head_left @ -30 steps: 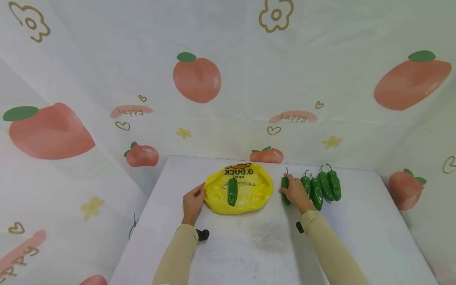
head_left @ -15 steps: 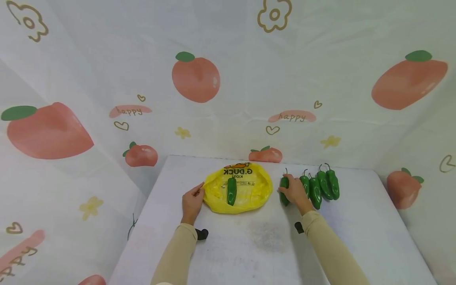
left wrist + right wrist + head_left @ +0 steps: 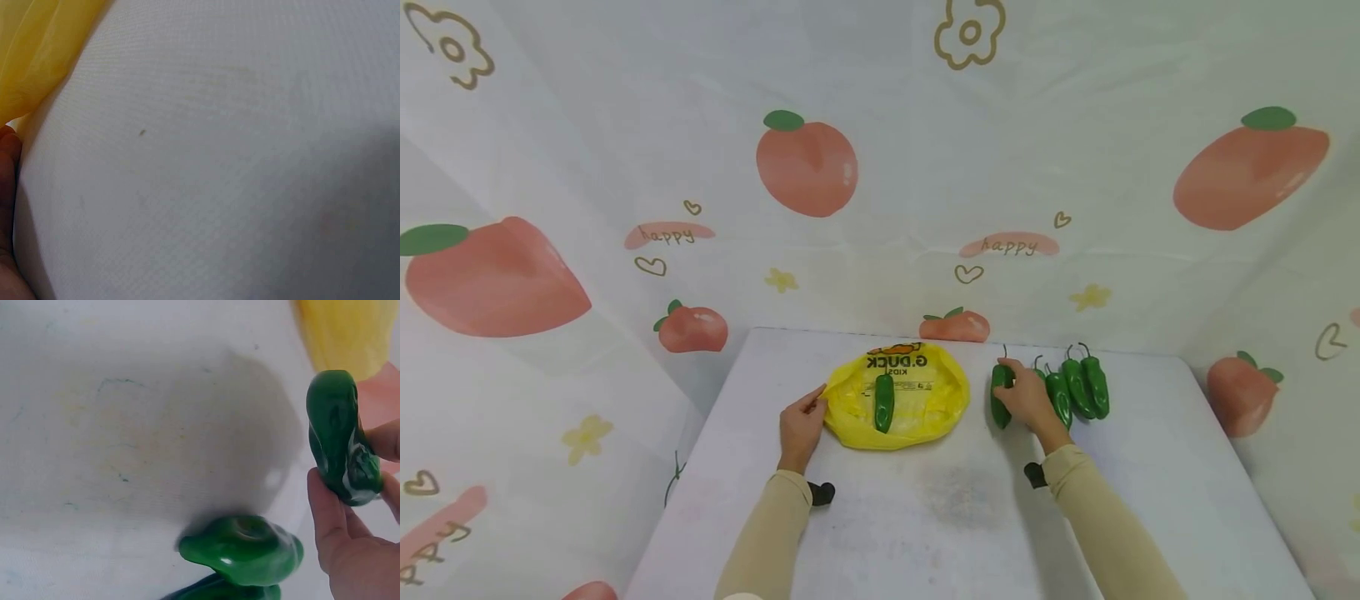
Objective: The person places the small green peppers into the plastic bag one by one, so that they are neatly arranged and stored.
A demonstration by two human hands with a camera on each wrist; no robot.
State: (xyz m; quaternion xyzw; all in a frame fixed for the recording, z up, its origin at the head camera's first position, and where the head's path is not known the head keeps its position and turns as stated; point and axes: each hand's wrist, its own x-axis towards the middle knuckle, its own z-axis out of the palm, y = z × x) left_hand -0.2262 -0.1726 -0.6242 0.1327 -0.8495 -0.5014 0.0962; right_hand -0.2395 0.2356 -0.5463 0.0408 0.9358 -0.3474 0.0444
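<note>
A yellow plastic bag (image 3: 880,438) lies spread on the table with its mouth facing up. One green pepper (image 3: 884,404) rests inside it. At the bag's left rim, my left hand (image 3: 801,429) pinches the plastic between thumb and fingers; only a sliver of that hand shows in the left wrist view. My right hand (image 3: 1030,404) grips another green pepper (image 3: 334,431) between thumb and fingers, to the right of the bag. The right wrist view shows this pepper raised above the table. Several more green peppers (image 3: 1078,387) lie in a row beside the right hand, one partly hidden by it.
The white table (image 3: 955,533) runs back to a fruit-printed cloth wall (image 3: 887,275), with the same cloth on both sides. A thin dark string (image 3: 676,477) hangs at the table's left edge.
My right hand has lifted its pepper slightly off the table, away from the row. The left hand keeps its hold on the bag's rim. The head view has shifted slightly.
</note>
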